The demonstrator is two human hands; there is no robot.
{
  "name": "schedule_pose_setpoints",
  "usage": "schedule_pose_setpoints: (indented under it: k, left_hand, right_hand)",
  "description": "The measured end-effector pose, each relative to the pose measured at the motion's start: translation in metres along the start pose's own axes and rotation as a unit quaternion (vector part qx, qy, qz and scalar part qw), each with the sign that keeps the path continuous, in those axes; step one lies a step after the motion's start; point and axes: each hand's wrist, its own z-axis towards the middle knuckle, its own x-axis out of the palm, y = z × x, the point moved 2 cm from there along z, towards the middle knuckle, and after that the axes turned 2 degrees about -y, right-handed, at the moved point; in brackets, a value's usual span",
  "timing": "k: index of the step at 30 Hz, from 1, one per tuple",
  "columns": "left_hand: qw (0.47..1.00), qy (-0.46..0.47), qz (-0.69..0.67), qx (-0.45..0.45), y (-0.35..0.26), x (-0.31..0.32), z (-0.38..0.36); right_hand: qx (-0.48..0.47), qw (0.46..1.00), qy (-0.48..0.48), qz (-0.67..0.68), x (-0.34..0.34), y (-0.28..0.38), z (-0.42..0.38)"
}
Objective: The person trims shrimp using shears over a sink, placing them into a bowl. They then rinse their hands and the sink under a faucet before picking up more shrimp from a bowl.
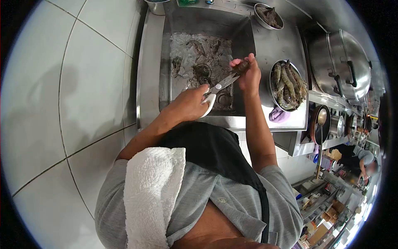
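Observation:
My left hand (pixel 187 104) is wrapped round the white handles of a pair of scissors (pixel 224 83). The blades point up and to the right and meet a dark shrimp (pixel 240 68). That shrimp is held in the fingers of my right hand (pixel 250 75), over the right side of the sink. Below my hands, the steel sink (pixel 244 33) holds water with several shrimp (pixel 196 47) and loose bits. To the right of my right hand, a metal bowl (pixel 273 92) is piled with several whole shrimp (pixel 289 83).
A smaller metal bowl (pixel 260 17) with dark pieces stands at the back of the counter. A purple cloth (pixel 279 115) lies by the shrimp bowl. Large steel pots (pixel 342 64) and a pan with a ladle (pixel 321 118) are farther right. Another person (pixel 365 159) bends over in the background.

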Motion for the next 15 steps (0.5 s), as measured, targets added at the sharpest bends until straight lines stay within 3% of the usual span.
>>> schedule_pose_setpoints:
  k: [5,8,11,15]
  left_hand:
    - [1.000,0.011,0.016,0.009,-0.001,-0.003,0.000]
    - [0.986,-0.012,-0.120,0.114,0.023,0.015,0.006]
    - [0.911,0.114,-0.395,-0.026,0.028,0.028,0.009]
    - [0.863,0.135,-0.487,-0.012,0.026,0.031,0.017]
  right_hand:
    - [-0.062,0.995,0.002,-0.077,0.009,0.005,-0.012]
    - [0.024,0.997,-0.023,0.070,-0.002,0.002,-0.003]
    - [0.057,0.992,-0.046,0.104,0.000,-0.001,0.000]
    - [0.075,0.992,-0.080,0.061,0.013,0.003,-0.001]
